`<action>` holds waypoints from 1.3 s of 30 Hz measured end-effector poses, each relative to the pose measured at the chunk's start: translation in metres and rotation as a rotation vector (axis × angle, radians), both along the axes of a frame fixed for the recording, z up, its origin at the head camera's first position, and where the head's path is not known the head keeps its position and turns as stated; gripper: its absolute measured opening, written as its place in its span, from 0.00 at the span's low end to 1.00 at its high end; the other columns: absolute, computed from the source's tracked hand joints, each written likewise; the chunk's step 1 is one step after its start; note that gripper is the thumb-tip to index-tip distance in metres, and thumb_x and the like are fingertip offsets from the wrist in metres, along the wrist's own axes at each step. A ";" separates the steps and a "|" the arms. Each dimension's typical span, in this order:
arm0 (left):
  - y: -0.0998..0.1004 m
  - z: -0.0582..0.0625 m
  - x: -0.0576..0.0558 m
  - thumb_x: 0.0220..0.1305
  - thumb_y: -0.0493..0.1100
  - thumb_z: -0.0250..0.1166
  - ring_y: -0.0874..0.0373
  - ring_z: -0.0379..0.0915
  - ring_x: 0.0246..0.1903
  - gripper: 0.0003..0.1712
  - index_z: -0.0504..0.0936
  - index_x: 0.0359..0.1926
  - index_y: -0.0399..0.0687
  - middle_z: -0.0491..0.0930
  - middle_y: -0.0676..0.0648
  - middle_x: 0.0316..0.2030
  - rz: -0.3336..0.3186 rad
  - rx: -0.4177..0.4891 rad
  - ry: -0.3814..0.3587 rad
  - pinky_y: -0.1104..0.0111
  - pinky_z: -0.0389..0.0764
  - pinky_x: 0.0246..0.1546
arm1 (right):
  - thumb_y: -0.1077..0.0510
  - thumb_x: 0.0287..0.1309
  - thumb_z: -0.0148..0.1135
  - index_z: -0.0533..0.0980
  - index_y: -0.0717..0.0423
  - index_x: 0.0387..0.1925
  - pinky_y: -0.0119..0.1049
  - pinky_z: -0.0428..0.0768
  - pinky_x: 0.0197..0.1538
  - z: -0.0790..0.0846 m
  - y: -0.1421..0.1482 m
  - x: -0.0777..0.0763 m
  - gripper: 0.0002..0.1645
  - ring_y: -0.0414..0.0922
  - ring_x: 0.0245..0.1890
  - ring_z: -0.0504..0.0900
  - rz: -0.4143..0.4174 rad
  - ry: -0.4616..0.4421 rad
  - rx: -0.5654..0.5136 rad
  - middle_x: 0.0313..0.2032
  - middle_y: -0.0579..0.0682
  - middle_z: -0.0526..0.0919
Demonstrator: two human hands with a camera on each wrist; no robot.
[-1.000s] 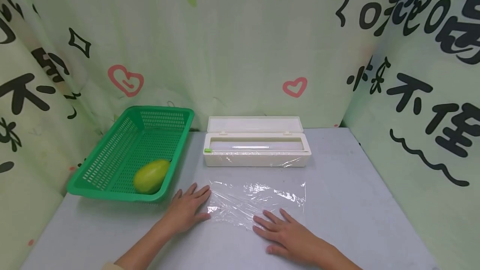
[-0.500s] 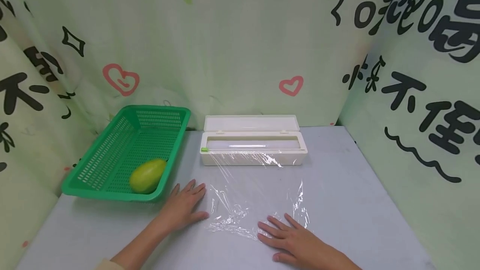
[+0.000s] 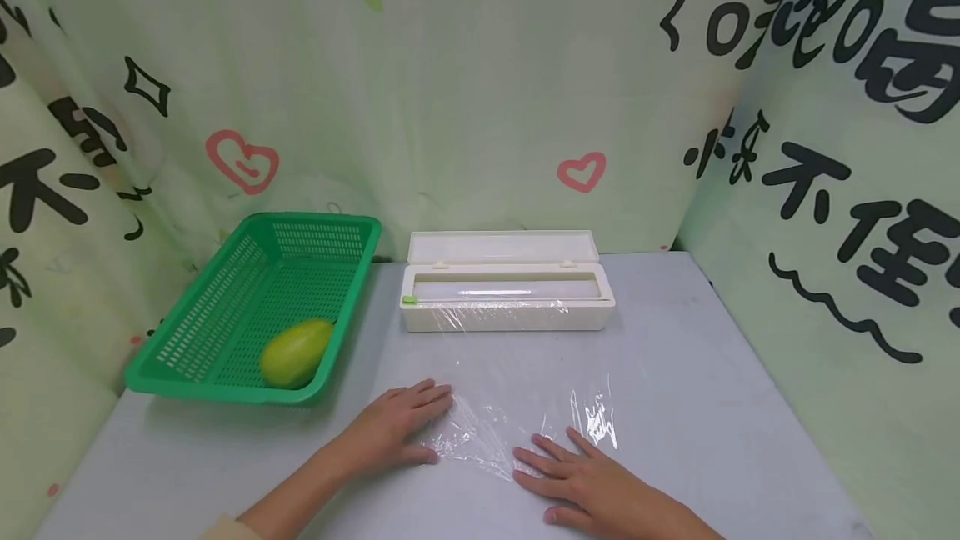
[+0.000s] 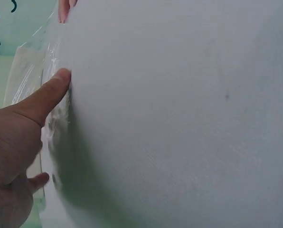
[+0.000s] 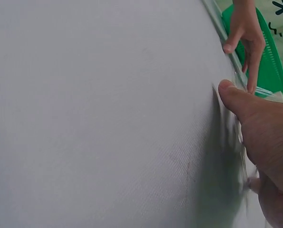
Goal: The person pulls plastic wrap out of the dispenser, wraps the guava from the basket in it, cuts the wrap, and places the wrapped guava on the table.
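Observation:
Clear cling film [image 3: 517, 407] stretches from the front of a white cling film dispenser [image 3: 510, 319] towards me over the table. My left hand [image 3: 397, 427] lies with fingers extended on the film's left side. On its near right part rests my right hand [image 3: 581, 482], fingers spread and palm down. Bright creases run through the film between the hands. In the left wrist view, the thumb [image 4: 58, 80] touches the film edge. The right wrist view shows my right thumb [image 5: 229, 92] out over the tabletop, with the left hand beyond it.
A green plastic basket [image 3: 240, 390] stands at the left, holding a yellow-green oval fruit [image 3: 297, 352]. The dispenser's lid [image 3: 502, 247] is raised at the back. A pale printed curtain [image 3: 465, 90] encloses the white table [image 3: 712, 407] behind and at the sides.
My left hand has slid right and a little nearer, onto the film. The right hand has shifted slightly nearer and stayed there. The film reaches further towards me than a second ago.

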State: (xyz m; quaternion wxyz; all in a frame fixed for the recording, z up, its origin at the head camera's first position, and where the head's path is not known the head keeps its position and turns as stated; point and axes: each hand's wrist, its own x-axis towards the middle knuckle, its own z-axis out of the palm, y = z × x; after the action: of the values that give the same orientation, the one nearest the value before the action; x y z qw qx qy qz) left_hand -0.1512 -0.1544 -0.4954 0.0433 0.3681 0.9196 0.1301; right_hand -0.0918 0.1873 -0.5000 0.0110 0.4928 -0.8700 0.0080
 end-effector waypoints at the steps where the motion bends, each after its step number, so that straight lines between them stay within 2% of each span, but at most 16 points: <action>1: 0.000 0.000 0.001 0.54 0.66 0.66 0.49 0.57 0.71 0.47 0.65 0.71 0.54 0.63 0.52 0.71 0.010 -0.022 -0.024 0.50 0.68 0.64 | 0.37 0.71 0.40 0.61 0.39 0.71 0.42 0.29 0.75 0.000 0.000 0.000 0.31 0.49 0.69 0.66 0.005 0.011 -0.003 0.71 0.41 0.65; 3: -0.001 0.001 0.003 0.54 0.68 0.64 0.49 0.55 0.72 0.48 0.63 0.72 0.54 0.61 0.52 0.72 0.021 -0.040 -0.049 0.47 0.65 0.65 | 0.37 0.71 0.40 0.62 0.39 0.71 0.34 0.12 0.70 -0.001 0.001 -0.001 0.31 0.50 0.69 0.67 0.010 0.017 -0.004 0.71 0.42 0.65; 4: -0.001 0.001 0.004 0.54 0.68 0.64 0.49 0.54 0.73 0.49 0.62 0.72 0.55 0.60 0.52 0.73 0.026 -0.045 -0.058 0.45 0.65 0.65 | 0.37 0.71 0.40 0.61 0.39 0.71 0.33 0.09 0.68 -0.001 0.001 -0.001 0.31 0.50 0.69 0.66 0.006 0.009 -0.001 0.71 0.42 0.65; 6: -0.002 0.001 0.005 0.54 0.69 0.63 0.48 0.54 0.73 0.49 0.62 0.72 0.54 0.60 0.52 0.73 0.033 -0.052 -0.065 0.42 0.63 0.65 | 0.36 0.71 0.39 0.60 0.38 0.72 0.33 0.11 0.69 0.000 0.001 0.000 0.31 0.50 0.70 0.65 -0.012 -0.033 0.004 0.71 0.41 0.64; 9: -0.002 0.002 0.007 0.53 0.69 0.64 0.48 0.54 0.73 0.50 0.62 0.72 0.54 0.59 0.52 0.73 0.050 -0.067 -0.069 0.39 0.61 0.65 | 0.35 0.71 0.37 0.59 0.35 0.72 0.50 0.35 0.77 0.001 0.000 0.000 0.31 0.50 0.71 0.63 -0.036 -0.097 0.016 0.72 0.40 0.62; 12: -0.003 0.003 0.007 0.51 0.69 0.65 0.48 0.54 0.73 0.51 0.62 0.72 0.54 0.60 0.52 0.73 0.067 -0.087 -0.060 0.37 0.59 0.65 | 0.36 0.72 0.36 0.60 0.34 0.71 0.63 0.64 0.65 0.002 0.000 0.000 0.30 0.51 0.71 0.62 -0.038 -0.141 0.015 0.73 0.39 0.61; 14: -0.003 0.005 0.007 0.51 0.69 0.66 0.48 0.55 0.72 0.51 0.62 0.72 0.54 0.60 0.52 0.73 0.073 -0.095 -0.059 0.35 0.58 0.65 | 0.36 0.72 0.37 0.61 0.34 0.71 0.65 0.69 0.60 0.002 0.000 0.000 0.29 0.51 0.71 0.62 -0.029 -0.142 0.009 0.72 0.40 0.62; 18: -0.003 0.009 0.008 0.49 0.69 0.67 0.48 0.54 0.73 0.53 0.61 0.72 0.54 0.59 0.52 0.73 0.076 -0.117 -0.065 0.35 0.57 0.65 | 0.38 0.72 0.38 0.62 0.34 0.70 0.63 0.69 0.60 0.001 0.001 -0.001 0.28 0.50 0.71 0.63 0.000 -0.093 -0.004 0.72 0.40 0.62; 20: -0.004 0.011 0.008 0.48 0.69 0.68 0.49 0.54 0.73 0.54 0.60 0.73 0.55 0.59 0.52 0.73 0.076 -0.123 -0.079 0.34 0.56 0.65 | 0.39 0.73 0.39 0.62 0.35 0.70 0.57 0.56 0.71 0.000 0.002 -0.002 0.28 0.50 0.71 0.63 0.014 -0.074 -0.014 0.72 0.40 0.62; 22: -0.005 0.012 0.008 0.47 0.68 0.69 0.48 0.53 0.73 0.55 0.60 0.73 0.55 0.58 0.52 0.73 0.071 -0.123 -0.094 0.34 0.55 0.65 | 0.40 0.72 0.41 0.62 0.35 0.70 0.46 0.37 0.77 0.000 0.004 -0.002 0.28 0.50 0.70 0.64 0.027 -0.056 -0.024 0.72 0.40 0.62; 25: -0.007 0.013 0.009 0.46 0.67 0.70 0.48 0.51 0.74 0.56 0.59 0.73 0.55 0.57 0.52 0.74 0.064 -0.106 -0.126 0.34 0.53 0.66 | 0.41 0.72 0.42 0.63 0.35 0.70 0.30 0.13 0.69 0.000 0.007 -0.002 0.27 0.50 0.70 0.65 0.031 -0.053 -0.038 0.72 0.39 0.63; 27: -0.007 0.012 0.009 0.50 0.68 0.67 0.48 0.51 0.74 0.53 0.60 0.73 0.56 0.57 0.52 0.74 0.071 -0.093 -0.142 0.35 0.53 0.66 | 0.41 0.72 0.42 0.63 0.34 0.69 0.29 0.12 0.68 0.001 0.007 -0.002 0.27 0.51 0.70 0.65 0.028 -0.056 -0.033 0.72 0.39 0.63; 31: -0.003 0.008 0.007 0.63 0.64 0.59 0.49 0.56 0.72 0.36 0.69 0.68 0.55 0.65 0.53 0.70 0.135 -0.008 -0.127 0.37 0.55 0.66 | 0.40 0.72 0.41 0.61 0.33 0.70 0.30 0.11 0.67 0.002 0.005 -0.002 0.27 0.51 0.71 0.63 0.010 -0.108 -0.018 0.72 0.38 0.61; 34: 0.002 0.004 0.005 0.64 0.60 0.60 0.49 0.63 0.68 0.30 0.76 0.63 0.53 0.72 0.52 0.65 0.166 0.023 -0.062 0.37 0.59 0.64 | 0.39 0.72 0.40 0.61 0.33 0.70 0.46 0.34 0.77 0.002 0.004 -0.001 0.27 0.50 0.71 0.62 0.001 -0.114 -0.009 0.72 0.38 0.61; 37: 0.004 0.002 0.004 0.57 0.62 0.66 0.48 0.64 0.68 0.35 0.75 0.63 0.53 0.72 0.51 0.65 0.159 -0.017 -0.027 0.38 0.61 0.64 | 0.39 0.72 0.40 0.61 0.32 0.70 0.60 0.63 0.68 0.001 0.003 -0.001 0.27 0.50 0.72 0.62 -0.006 -0.125 -0.001 0.72 0.37 0.61; 39: 0.002 0.002 0.005 0.52 0.65 0.68 0.49 0.62 0.69 0.41 0.73 0.65 0.54 0.70 0.52 0.67 0.147 -0.041 -0.033 0.37 0.60 0.64 | 0.39 0.72 0.40 0.61 0.32 0.70 0.63 0.69 0.61 0.001 0.003 -0.001 0.27 0.50 0.71 0.62 -0.007 -0.126 0.005 0.72 0.37 0.61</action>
State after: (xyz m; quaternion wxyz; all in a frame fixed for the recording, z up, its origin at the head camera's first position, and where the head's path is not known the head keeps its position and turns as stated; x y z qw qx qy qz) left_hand -0.1463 -0.1519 -0.4936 0.0560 0.2964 0.9458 0.1203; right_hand -0.0930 0.1906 -0.4989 -0.0449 0.4883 -0.8707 0.0368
